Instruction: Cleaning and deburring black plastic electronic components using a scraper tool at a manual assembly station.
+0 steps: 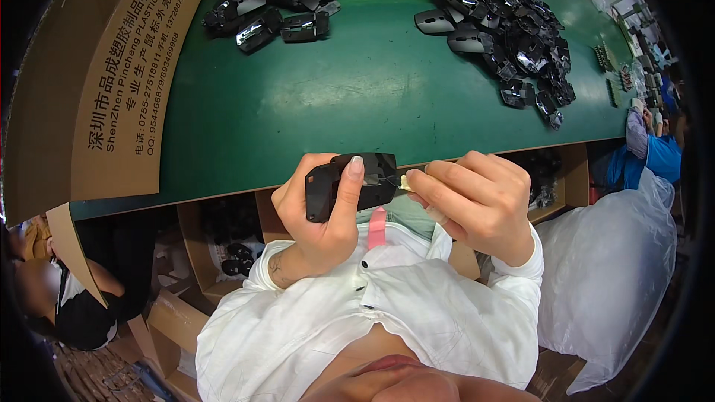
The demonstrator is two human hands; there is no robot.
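Observation:
Just in front of the table's near edge, my left hand [325, 208] grips a black plastic mouse shell [382, 166], with the thumb pressed across its face. My right hand [477, 197] is closed at the shell's right end. Between its thumb and forefinger is a small pale yellow piece [405, 182], mostly hidden by the fingers. A thin dark part lies between that piece and the shell; whether they are joined I cannot tell.
On the green table [320, 89] lie a large pile of glossy black mouse shells [521, 30] and a smaller pile [275, 0]. A cardboard box [112, 126] stands left. A translucent plastic bag [603, 275] bulges at right. Other people sit at both sides.

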